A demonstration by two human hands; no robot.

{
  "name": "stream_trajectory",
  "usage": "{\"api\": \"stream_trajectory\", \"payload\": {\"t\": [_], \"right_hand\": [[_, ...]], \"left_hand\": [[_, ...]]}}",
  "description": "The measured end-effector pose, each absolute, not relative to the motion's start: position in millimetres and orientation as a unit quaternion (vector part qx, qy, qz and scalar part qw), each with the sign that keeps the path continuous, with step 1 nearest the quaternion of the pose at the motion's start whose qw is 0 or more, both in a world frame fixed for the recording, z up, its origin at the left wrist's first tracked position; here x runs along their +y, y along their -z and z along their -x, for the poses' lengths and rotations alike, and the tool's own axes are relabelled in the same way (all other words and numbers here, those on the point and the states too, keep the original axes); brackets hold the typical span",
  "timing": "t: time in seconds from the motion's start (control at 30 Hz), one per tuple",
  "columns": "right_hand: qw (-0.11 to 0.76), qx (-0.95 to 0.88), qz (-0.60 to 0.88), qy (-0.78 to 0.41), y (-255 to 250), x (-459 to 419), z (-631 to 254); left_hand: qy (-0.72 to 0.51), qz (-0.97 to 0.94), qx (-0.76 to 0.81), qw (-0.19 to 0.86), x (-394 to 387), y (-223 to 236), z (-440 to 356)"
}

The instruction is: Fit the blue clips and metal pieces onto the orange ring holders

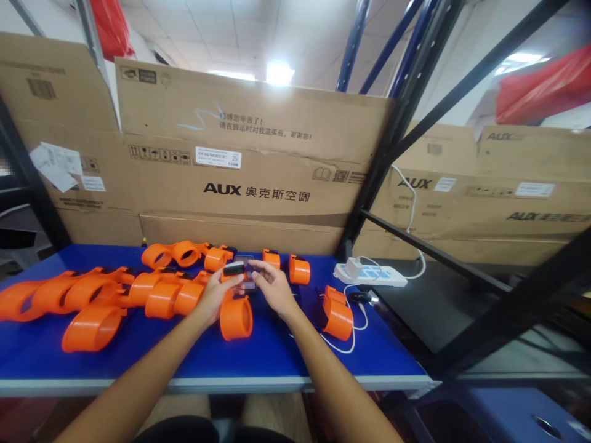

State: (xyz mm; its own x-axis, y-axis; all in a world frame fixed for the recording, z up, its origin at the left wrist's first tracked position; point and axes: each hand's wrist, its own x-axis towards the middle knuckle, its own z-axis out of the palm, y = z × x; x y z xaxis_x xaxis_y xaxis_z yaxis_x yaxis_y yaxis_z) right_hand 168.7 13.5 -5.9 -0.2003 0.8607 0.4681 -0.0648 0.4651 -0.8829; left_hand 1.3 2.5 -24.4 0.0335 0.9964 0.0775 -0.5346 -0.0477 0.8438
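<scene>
My left hand (215, 298) is closed around a small black-and-white block (234, 268), thumb along its near side. My right hand (275, 290) is close beside it on the right, its thumb and fingers bent together near a small dark part; what they grip is too small to make out. Just below the hands, an orange ring-shaped holder (236, 318) rests on the blue tabletop (184, 363). Dark flat pieces behind the fingers are partly hidden.
Many orange ring holders (92, 329) lie in rows to the left, with others at the back. To the right, an orange holder (338, 315) sits by a white cable and a white power strip (370, 275). Cardboard (258, 166) stands behind; a black metal post (385, 147) rises at the right.
</scene>
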Motion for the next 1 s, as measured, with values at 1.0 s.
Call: {"api": "stream_trajectory", "payload": {"t": [1.0], "right_hand": [[0.479,-0.760,0.381,-0.221,9.7,12.8,-174.9]], "left_hand": [[-0.614,-0.385,0.322,0.609,3.0,23.4,-5.1]]}}
